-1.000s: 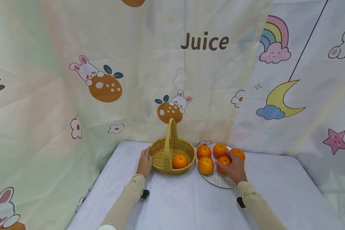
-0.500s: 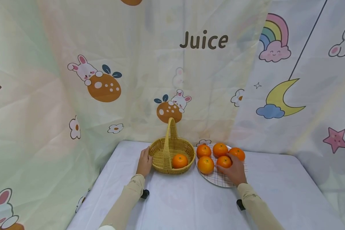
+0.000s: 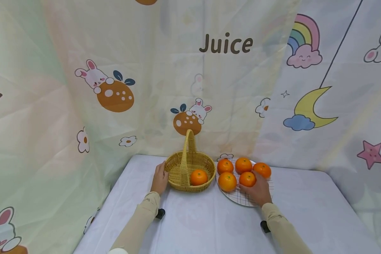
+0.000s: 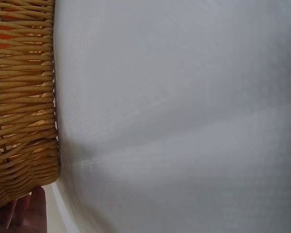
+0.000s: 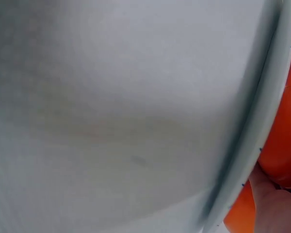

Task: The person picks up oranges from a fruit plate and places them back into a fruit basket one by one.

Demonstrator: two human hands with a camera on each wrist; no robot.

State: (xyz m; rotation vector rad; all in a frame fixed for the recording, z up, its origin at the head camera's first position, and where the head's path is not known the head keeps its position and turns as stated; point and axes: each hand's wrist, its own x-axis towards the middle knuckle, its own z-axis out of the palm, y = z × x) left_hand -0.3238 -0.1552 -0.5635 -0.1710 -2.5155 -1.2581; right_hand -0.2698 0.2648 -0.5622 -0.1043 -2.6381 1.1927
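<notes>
A woven wicker basket (image 3: 174, 183) with a tall arched handle stands at the back middle of the table, one orange (image 3: 199, 177) inside it. My left hand (image 3: 159, 179) rests against the basket's left side; in the left wrist view its straight fingers (image 4: 37, 204) touch the wicker wall. To the basket's right lies a round checked plate (image 3: 241, 199) bearing several oranges. My right hand (image 3: 261, 188) grips the front right orange (image 3: 247, 179), thumb at the near side and fingers at the far side. In the right wrist view, the hand is mostly cut off beyond the plate's rim (image 5: 252, 141).
The other oranges sit close around the gripped one, among them a front left orange (image 3: 227, 181) and a back right orange (image 3: 262, 170). A white cloth (image 3: 190, 225) covers the table. Behind it hangs a printed curtain (image 3: 152, 88).
My right fingers and thumb have settled more closely around the front right orange, which still sits over the plate. My left hand and the basket keep their place.
</notes>
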